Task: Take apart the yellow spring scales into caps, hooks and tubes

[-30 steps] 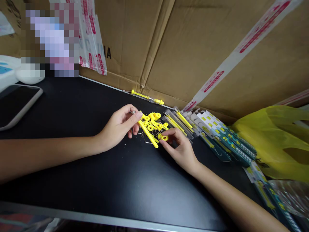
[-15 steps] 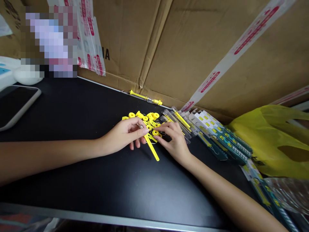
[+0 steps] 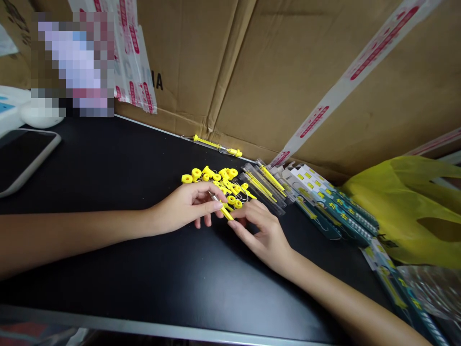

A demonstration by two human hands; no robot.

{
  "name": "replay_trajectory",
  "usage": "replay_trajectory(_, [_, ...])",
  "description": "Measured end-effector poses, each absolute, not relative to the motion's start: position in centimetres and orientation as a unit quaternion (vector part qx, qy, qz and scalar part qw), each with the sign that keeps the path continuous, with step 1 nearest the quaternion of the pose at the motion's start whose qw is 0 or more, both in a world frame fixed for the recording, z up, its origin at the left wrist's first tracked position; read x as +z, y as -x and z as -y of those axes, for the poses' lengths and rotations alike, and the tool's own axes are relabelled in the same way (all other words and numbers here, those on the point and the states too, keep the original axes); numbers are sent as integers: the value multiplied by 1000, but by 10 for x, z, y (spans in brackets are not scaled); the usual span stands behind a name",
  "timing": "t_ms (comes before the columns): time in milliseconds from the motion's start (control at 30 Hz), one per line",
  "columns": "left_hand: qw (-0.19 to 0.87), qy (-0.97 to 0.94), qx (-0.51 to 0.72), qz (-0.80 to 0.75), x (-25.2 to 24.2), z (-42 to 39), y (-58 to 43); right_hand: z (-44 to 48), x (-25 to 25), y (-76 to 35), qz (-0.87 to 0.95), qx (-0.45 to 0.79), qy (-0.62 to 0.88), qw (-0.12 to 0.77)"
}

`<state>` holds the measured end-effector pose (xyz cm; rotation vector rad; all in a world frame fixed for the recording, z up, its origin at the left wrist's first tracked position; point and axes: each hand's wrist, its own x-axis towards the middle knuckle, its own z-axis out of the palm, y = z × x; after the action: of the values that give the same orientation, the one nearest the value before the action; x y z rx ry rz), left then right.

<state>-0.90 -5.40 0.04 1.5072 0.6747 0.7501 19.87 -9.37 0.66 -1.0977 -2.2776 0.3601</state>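
Observation:
A slim yellow stick with a metal piece at its upper end is pinched between the thumb and fingers of my left hand. My right hand has its thumb and index finger closed on the lower end of the same stick, which its fingers partly cover. Just behind both hands lies a pile of small yellow plastic parts, mixed with thin metal hooks and springs. Clear tubes with yellow sticks inside lie right of the pile.
Green and white printed packages are stacked at the right beside a yellow plastic bag. A phone lies at the far left of the black table. Cardboard stands behind, with an assembled yellow piece along its base.
My right hand has moved from the pile toward me and closed on the stick's lower end. My left hand still holds the upper end.

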Motion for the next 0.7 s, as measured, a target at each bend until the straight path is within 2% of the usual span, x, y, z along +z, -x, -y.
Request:
replay_trajectory(167, [622, -648, 325, -296, -1, 54, 9, 82, 13, -211, 832, 87, 449, 315])
replay_trajectory(333, [616, -661, 308, -297, -2, 55, 11, 47, 23, -249, 782, -54, 532, 320])
replay_trajectory(500, [613, -676, 274, -302, -3, 57, 11, 18, 19, -287, 765, -165, 573, 241])
replay_trajectory(700, [611, -683, 259, -305, -3, 58, 11, 9, 6, -300, 758, -161, 608, 173])
